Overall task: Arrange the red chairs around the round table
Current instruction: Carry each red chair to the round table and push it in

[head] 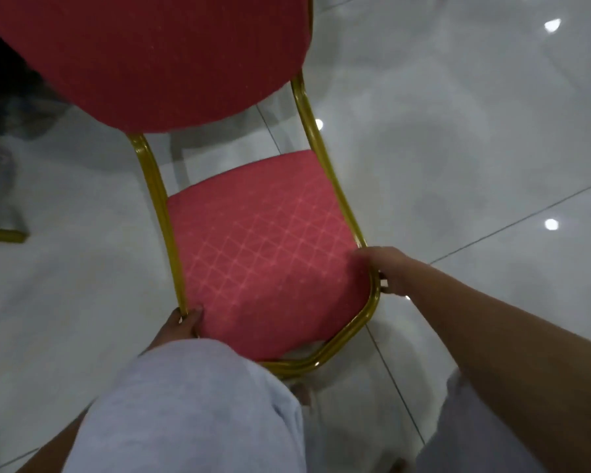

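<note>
Directly below in the head view, the red chair (pixel 270 254) is just before the person's knees (pixel 191 397), over the glossy tiled floor (pixel 475 138). The left hand (pixel 184 325) grips the seat's near left corner; the right hand (pixel 388 272) clasps its right edge.

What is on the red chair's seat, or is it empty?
Empty: the seat shows only bare patterned fabric; the left hand and right hand grip its gold frame edges.

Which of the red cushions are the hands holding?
The diamond-patterned seat cushion: left hand and right hand grip the gold frame at its sides. The backrest pad above is untouched.
</note>
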Tool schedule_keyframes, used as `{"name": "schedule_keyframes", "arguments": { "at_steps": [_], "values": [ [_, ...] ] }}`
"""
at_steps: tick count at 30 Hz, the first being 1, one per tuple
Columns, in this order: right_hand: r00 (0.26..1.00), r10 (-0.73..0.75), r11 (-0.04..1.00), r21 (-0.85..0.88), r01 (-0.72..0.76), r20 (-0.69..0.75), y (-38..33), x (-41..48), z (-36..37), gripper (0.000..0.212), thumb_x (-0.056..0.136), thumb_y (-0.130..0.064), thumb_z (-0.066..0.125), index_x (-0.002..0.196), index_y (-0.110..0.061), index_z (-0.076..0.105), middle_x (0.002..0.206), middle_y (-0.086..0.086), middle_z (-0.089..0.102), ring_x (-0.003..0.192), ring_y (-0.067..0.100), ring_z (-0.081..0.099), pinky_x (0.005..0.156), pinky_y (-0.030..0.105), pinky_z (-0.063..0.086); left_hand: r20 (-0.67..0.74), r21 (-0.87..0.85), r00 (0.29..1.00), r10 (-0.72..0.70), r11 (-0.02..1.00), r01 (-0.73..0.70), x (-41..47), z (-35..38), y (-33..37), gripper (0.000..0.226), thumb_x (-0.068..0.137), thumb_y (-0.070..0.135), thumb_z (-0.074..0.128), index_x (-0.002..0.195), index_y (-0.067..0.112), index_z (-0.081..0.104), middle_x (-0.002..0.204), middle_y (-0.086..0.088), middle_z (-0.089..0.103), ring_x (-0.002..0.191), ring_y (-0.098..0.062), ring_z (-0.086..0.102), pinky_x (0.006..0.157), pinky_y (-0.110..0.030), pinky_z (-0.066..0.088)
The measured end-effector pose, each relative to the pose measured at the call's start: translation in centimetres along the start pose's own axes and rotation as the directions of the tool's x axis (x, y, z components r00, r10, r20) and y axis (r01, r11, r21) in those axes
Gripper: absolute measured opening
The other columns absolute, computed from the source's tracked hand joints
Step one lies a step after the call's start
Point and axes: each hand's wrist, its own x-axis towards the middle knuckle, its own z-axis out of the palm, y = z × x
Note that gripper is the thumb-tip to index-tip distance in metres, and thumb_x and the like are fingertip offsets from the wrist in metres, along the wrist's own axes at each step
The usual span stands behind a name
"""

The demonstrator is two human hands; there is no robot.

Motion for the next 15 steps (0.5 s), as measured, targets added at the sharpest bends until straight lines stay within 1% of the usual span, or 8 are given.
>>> {"name": "schedule_keyframes", "arguments": {
  "at_steps": [2, 3, 4, 6, 7, 10, 12, 15],
  "values": [
    [0.999, -0.01, 1.0, 0.016, 0.011, -0.053, -1.4, -3.2, -0.6, 0.03, 0.084, -0.02, 0.076, 0.108, -0.004, 0.068, 0.08, 0.008, 0.072, 0.066, 0.02, 0.069, 0.051, 0.025, 0.054, 0.116, -0.044, 0.987, -0.111, 0.992, 0.117, -3.8, -2.1, 1.7, 0.04, 0.097, 0.04, 0.059, 0.134, 0.03, 0.048, 0.118, -0.003, 0.064, 0.096, -0.027, 0.065, 0.082, -0.041, 0.054],
    [0.996, -0.01, 1.0, -0.007, 0.01, -0.091, -2.3, -5.2, -1.1, 0.034, 0.083, -0.022, 0.078, 0.108, -0.003, 0.066, 0.089, 0.01, 0.071, 0.075, 0.022, 0.069, 0.057, 0.026, 0.055, 0.165, -0.067, 0.977, -0.135, 0.987, 0.147, -6.1, -3.0, 2.9, 0.038, 0.098, 0.038, 0.058, 0.134, 0.032, 0.047, 0.119, -0.005, 0.064, 0.1, -0.031, 0.065, 0.08, -0.045, 0.056],
    [0.992, -0.009, 1.0, -0.025, 0.006, -0.124, -3.3, -7.5, -1.7, 0.034, 0.082, -0.024, 0.079, 0.105, -0.003, 0.066, 0.092, 0.01, 0.07, 0.076, 0.021, 0.068, 0.057, 0.025, 0.054, 0.192, -0.067, 0.971, -0.143, 0.985, 0.158, -8.5, -3.7, 4.1, 0.037, 0.099, 0.037, 0.057, 0.134, 0.033, 0.047, 0.12, -0.005, 0.064, 0.103, -0.033, 0.064, 0.077, -0.047, 0.057],
    [0.986, -0.019, 1.0, -0.021, 0.015, -0.168, -5.5, -12.2, -3.4, 0.023, 0.083, -0.021, 0.078, 0.093, -0.004, 0.066, 0.085, 0.008, 0.068, 0.063, 0.017, 0.065, 0.044, 0.019, 0.048, 0.18, -0.067, 0.976, -0.123, 0.988, 0.137, -13.4, -4.8, 6.6, 0.034, 0.1, 0.037, 0.055, 0.133, 0.036, 0.049, 0.119, -0.001, 0.065, 0.104, -0.031, 0.065, 0.072, -0.044, 0.057],
    [0.985, -0.03, 0.999, -0.033, 0.025, -0.171, -6.8, -14.7, -4.2, 0.02, 0.084, -0.019, 0.077, 0.091, -0.004, 0.066, 0.081, 0.008, 0.067, 0.061, 0.016, 0.063, 0.043, 0.018, 0.046, 0.162, -0.081, 0.981, -0.111, 0.989, 0.125, -16.2, -5.4, 8.0, 0.032, 0.1, 0.039, 0.055, 0.131, 0.038, 0.05, 0.117, 0.002, 0.067, 0.103, -0.028, 0.065, 0.069, -0.041, 0.056],
    [0.981, -0.038, 0.994, -0.106, 0.018, -0.191, -10.7, -23.1, -6.3, 0.024, 0.084, -0.017, 0.077, 0.1, -0.002, 0.067, 0.081, 0.007, 0.066, 0.066, 0.018, 0.063, 0.049, 0.025, 0.047, 0.163, -0.107, 0.981, -0.104, 0.987, 0.122, -24.7, -7.3, 11.9, 0.027, 0.099, 0.044, 0.054, 0.125, 0.042, 0.055, 0.112, 0.005, 0.07, 0.103, -0.023, 0.066, 0.067, -0.036, 0.055],
    [0.983, -0.003, 0.993, -0.117, -0.019, -0.185, -13.5, -29.3, -7.6, 0.032, 0.084, -0.018, 0.079, 0.104, 0.001, 0.064, 0.089, 0.011, 0.067, 0.07, 0.022, 0.064, 0.052, 0.029, 0.05, 0.158, -0.12, 0.981, -0.112, 0.984, 0.131, -30.6, -9.1, 14.7, 0.025, 0.098, 0.044, 0.055, 0.123, 0.041, 0.057, 0.113, 0.003, 0.071, 0.101, -0.024, 0.066, 0.066, -0.036, 0.055],
    [0.982, 0.035, 0.971, -0.227, -0.078, -0.185, -18.5, -39.2, -9.3, 0.037, 0.086, -0.022, 0.078, 0.108, -0.002, 0.056, 0.091, 0.009, 0.061, 0.072, 0.022, 0.059, 0.049, 0.03, 0.045, 0.145, -0.141, 0.983, -0.113, 0.981, 0.134, -39.3, -12.8, 19.4, 0.034, 0.099, 0.039, 0.057, 0.132, 0.043, 0.051, 0.11, -0.001, 0.073, 0.098, -0.026, 0.069, 0.064, -0.036, 0.057]
  ]
}}
